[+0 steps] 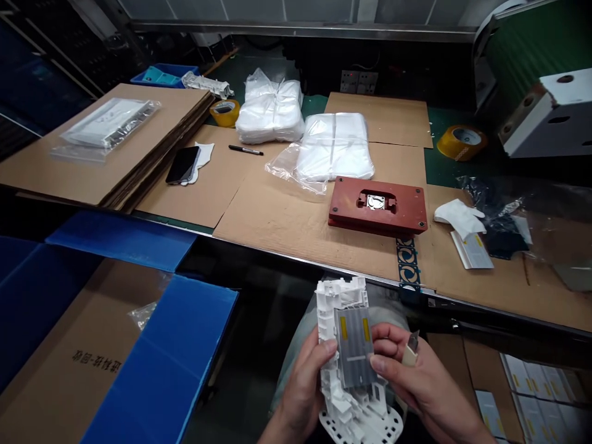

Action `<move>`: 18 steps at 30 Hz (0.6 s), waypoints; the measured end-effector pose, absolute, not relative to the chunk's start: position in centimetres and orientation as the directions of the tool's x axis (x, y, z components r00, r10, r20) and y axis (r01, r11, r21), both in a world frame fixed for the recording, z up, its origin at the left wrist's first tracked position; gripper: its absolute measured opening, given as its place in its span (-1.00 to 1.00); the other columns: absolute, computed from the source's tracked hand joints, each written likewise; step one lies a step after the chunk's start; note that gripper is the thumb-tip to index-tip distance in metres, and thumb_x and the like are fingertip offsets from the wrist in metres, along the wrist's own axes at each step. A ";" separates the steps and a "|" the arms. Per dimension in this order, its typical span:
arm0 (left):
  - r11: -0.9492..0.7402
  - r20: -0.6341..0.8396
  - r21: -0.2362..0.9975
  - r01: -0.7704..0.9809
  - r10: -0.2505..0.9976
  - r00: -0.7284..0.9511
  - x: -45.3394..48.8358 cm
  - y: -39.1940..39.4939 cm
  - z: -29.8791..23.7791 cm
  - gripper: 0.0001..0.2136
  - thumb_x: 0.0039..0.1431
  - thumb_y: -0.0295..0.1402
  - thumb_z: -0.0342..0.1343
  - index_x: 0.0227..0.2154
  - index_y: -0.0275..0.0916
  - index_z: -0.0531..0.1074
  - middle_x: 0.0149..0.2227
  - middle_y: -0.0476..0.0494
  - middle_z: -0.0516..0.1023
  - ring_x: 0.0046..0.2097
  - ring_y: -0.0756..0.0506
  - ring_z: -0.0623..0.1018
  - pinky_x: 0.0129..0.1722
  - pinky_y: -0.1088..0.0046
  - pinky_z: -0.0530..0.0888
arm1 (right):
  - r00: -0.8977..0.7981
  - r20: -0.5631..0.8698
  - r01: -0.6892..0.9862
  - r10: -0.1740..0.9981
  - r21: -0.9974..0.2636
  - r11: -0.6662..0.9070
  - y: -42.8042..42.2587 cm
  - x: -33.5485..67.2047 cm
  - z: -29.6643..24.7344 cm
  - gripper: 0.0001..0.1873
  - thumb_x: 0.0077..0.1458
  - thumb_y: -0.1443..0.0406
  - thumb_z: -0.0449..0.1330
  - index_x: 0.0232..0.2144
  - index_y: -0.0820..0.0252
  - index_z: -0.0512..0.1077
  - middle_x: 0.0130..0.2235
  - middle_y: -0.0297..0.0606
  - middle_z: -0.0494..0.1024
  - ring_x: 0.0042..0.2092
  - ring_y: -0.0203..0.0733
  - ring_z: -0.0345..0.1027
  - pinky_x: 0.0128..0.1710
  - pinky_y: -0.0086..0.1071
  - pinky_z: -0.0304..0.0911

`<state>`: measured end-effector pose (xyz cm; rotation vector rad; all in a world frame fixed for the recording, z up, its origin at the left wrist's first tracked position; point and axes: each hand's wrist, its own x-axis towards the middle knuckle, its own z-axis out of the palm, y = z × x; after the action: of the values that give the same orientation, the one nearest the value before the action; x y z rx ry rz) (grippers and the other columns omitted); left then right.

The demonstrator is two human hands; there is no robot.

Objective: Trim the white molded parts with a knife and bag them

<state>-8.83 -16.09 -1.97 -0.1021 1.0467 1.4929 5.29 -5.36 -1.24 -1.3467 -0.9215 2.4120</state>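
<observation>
My left hand (303,383) is wrapped round the left side of a white molded plastic frame (328,320), held upright above my lap. Against the frame's front lies a grey ribbed panel (355,353) with two yellow strips near its top. The thumb and fingers of my right hand (416,376) close on the panel's right edge. Tucked in that same hand is a utility knife (409,353), its blade pointing up. The lower part of the knife is hidden by the hand.
A red fixture block (377,206) sits near the table's front edge. Behind it are bundled white bags (333,148) and tape rolls (462,142). A white glove (459,217) lies rightward. Stacked cardboard (87,166) and a blue box (161,364) are left. More panels (539,379) lie lower right.
</observation>
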 end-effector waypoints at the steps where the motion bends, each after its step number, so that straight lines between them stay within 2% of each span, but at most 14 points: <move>1: 0.155 -0.616 0.530 -0.834 0.746 -0.252 -8.8 -16.1 -2.1 -0.49 0.18 -0.19 0.24 0.19 -0.19 0.43 -0.01 -0.21 0.64 0.12 -0.34 0.53 0.14 0.17 0.41 | -0.547 -0.679 0.097 0.489 -0.632 -0.769 -5.5 5.2 -1.4 -0.54 -0.21 0.14 0.58 -0.26 0.19 0.58 -0.42 -0.32 0.55 -0.36 -0.24 0.44 -0.31 -0.42 0.37; 7: 0.144 -0.608 0.518 -0.843 0.755 -0.245 -9.1 -16.0 -2.6 -0.43 0.20 -0.19 0.22 0.25 -0.20 0.35 0.00 -0.22 0.63 0.12 -0.34 0.53 0.13 0.17 0.42 | -0.496 -0.616 0.148 0.612 -0.755 -0.639 -6.0 5.8 -3.2 -0.56 -0.18 0.14 0.56 -0.23 0.19 0.64 -0.17 -0.10 0.67 -0.14 0.02 0.55 -0.09 -0.21 0.46; 14: 0.111 -0.567 0.559 -0.822 0.774 -0.281 -8.7 -15.9 -2.6 -0.49 0.22 -0.19 0.21 0.21 -0.21 0.39 0.01 -0.21 0.63 0.11 -0.33 0.54 0.13 0.17 0.43 | -0.399 -0.670 0.189 0.625 -0.728 -0.659 -6.1 6.0 -3.3 -0.50 -0.27 0.11 0.59 -0.23 0.16 0.67 -0.23 -0.12 0.69 -0.18 0.03 0.56 -0.13 -0.20 0.49; 18: 0.094 -0.573 0.520 -0.849 0.775 -0.265 -8.6 -16.2 -2.6 -0.46 0.21 -0.19 0.22 0.22 -0.22 0.38 0.00 -0.23 0.64 0.10 -0.35 0.55 0.13 0.15 0.43 | -0.460 -0.597 0.250 0.657 -0.797 -0.550 -6.1 6.0 -3.1 -0.57 -0.15 0.07 0.54 -0.23 0.14 0.67 -0.24 -0.14 0.65 -0.21 -0.01 0.52 -0.19 -0.24 0.48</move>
<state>-8.65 -16.19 -2.63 -0.1001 0.9859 1.5539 5.95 -6.07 -3.14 -1.4451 -1.3088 2.0913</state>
